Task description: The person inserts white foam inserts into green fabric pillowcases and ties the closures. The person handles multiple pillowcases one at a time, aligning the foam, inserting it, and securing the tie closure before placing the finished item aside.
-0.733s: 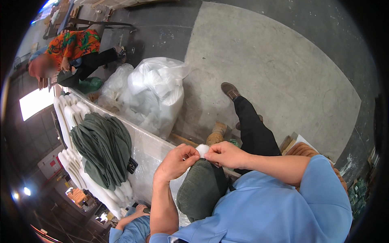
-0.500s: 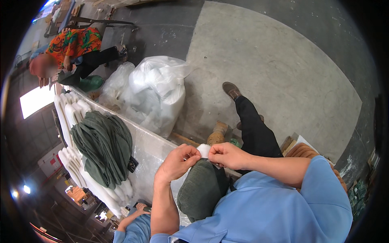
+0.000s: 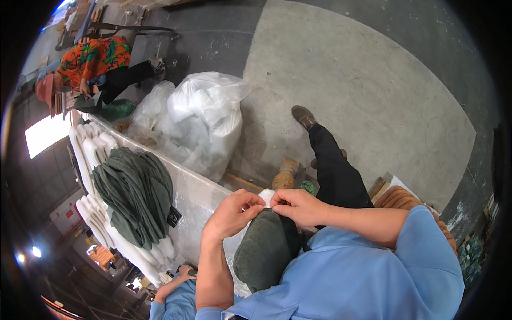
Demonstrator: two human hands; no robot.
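Note:
A dark green cushion rests upright against my body at the table's edge, with a tuft of white filling sticking out of its far end. My left hand is closed in a pinch at the left side of this end. From the right, my right hand pinches the same end, thumb and forefinger pressed together beside the white tuft. Both appear to grip the cover's edge, though fingertips hide just what lies between them.
A plastic-wrapped table carries a heap of green fabric covers on white cushion pads. Beyond it stands a clear bag of white filling. Co-workers are at the far left and lower left. Brown cushions lie at right.
My right fingers have shifted slightly on the cushion's end, closer to the white tuft. The far-left co-worker's head and hands have moved a little. My left hand keeps its pinch.

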